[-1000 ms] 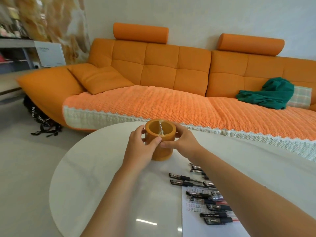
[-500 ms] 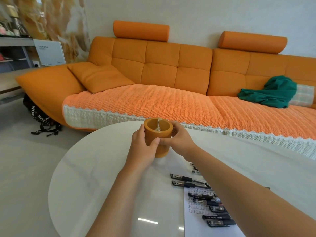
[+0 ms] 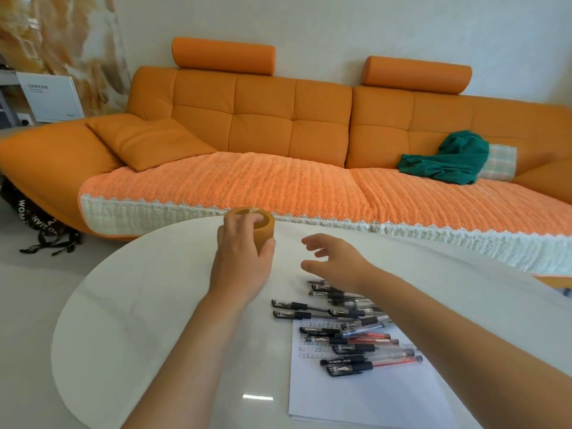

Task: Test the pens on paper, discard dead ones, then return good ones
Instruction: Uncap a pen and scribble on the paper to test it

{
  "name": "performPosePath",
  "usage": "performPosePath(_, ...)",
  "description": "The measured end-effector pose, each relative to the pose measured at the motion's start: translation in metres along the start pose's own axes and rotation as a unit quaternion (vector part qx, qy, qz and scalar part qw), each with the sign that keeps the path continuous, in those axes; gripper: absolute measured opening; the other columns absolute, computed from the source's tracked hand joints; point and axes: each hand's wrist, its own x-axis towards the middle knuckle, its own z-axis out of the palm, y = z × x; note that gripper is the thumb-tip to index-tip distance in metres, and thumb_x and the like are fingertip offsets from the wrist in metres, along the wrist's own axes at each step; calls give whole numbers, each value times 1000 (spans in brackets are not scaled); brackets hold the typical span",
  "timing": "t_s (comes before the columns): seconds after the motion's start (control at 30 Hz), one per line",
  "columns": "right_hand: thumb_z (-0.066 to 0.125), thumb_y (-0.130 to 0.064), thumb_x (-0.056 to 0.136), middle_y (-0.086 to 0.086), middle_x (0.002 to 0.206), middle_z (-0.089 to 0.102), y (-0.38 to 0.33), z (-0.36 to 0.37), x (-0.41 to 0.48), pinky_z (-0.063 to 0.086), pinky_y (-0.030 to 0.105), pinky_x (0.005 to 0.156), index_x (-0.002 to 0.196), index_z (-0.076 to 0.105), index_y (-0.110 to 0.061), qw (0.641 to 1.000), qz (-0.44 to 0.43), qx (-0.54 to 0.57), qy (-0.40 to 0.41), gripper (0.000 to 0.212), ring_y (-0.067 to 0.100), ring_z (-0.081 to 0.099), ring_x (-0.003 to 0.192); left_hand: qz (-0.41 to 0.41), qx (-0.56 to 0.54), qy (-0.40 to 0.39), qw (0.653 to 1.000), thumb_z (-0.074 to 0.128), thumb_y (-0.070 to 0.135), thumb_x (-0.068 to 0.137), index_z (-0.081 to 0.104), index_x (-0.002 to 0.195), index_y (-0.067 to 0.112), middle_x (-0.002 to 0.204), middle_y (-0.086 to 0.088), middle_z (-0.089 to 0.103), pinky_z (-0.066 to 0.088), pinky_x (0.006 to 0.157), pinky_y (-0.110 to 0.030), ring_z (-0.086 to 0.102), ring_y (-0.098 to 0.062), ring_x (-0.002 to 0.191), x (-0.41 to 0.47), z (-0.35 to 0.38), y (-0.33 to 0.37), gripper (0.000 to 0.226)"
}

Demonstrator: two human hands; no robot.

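Pens lie loose on your white round table, and your left hand is on the orange pen holder
One holder is upright near the table's far edge; your left hand grips it, thumb on its right wall and fingers curled over the mouth, so you cannot tell what is inside or whether its base touches the tabletop. Your right hand hovers with fingers spread and relaxed, holding nothing, between the holder and the pens. The far pens lie on bare tabletop, the near ones on the one printed sheet of paper. More than a dozen show, at least two with red ink, but they overlap and your right forearm hides the exact count
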Motion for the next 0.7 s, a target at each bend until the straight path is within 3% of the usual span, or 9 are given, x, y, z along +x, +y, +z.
performPosePath(0.13, 68, -38, 88, -14, 137, 53, 27, -32, -45, 43, 28, 102, 140, 49, -35, 994, 28, -72, -79, 55, 9, 50, 128, 33, -7, -151, 988, 56, 34, 98, 49, 128, 33, 122, 13, 45, 46, 95, -34, 48, -12, 117, -20, 14, 25, 31)
performPosePath(0.23, 73, -42, 82, -14, 152, 37, 38, -46, -75, 34, 29, 110, 149, 37, -37, 985, 22, -109, -135, 76, 9, 36, 139, 29, 79, -291, 953, 54, 28, 97, 46, 136, 35, 135, 11, 43, 45, 95, -31, 43, -11, 125, -32, 23, 32, 40)
performPosePath(0.3, 77, -49, 76, -12, 160, 22, 42, -46, -88, 29, 35, 117, 156, 20, -37, 974, 1, -156, -163, 99, 13, 25, 146, 11, 140, -341, 930, 53, 22, 93, 43, 140, 35, 143, 7, 37, 40, 100, -35, 34, -15, 135, -36, 24, 32, 49)
performPosePath(0.4, 77, -55, 69, -12, 166, -6, 49, -40, -95, 16, 46, 123, 155, -8, -41, 953, -7, -231, -198, 122, 17, -1, 154, -26, 217, -360, 907, 54, 16, 91, 41, 142, 35, 144, 0, 34, 39, 105, -41, 30, -22, 136, -40, 25, 26, 56)
performPosePath(0.47, 77, -57, 67, -12, 165, -17, 53, -40, -93, 15, 50, 123, 152, -18, -44, 948, 1, -241, -208, 128, 18, -10, 154, -48, 235, -368, 899, 54, 16, 93, 45, 139, 35, 140, -2, 36, 42, 98, -36, 35, -22, 130, -42, 27, 22, 50)
performPosePath(0.6, 79, -67, 60, -12, 165, -19, 56, -43, -88, 16, 54, 122, 151, -20, -47, 939, 9, -254, -233, 136, 21, -8, 154, -54, 200, -361, 909, 59, 18, 95, 56, 118, 35, 122, 1, 45, 43, 81, -25, 52, -16, 106, -43, 32, 18, 29)
performPosePath(0.7, 80, -77, 47, -14, 164, -18, 61, -44, -86, 16, 57, 121, 147, -21, -53, 928, 19, -277, -251, 145, 23, -5, 154, -31, 172, -349, 920, 64, 20, 94, 61, 110, 35, 114, 4, 48, 42, 78, -23, 55, -14, 98, -41, 35, 19, 22)
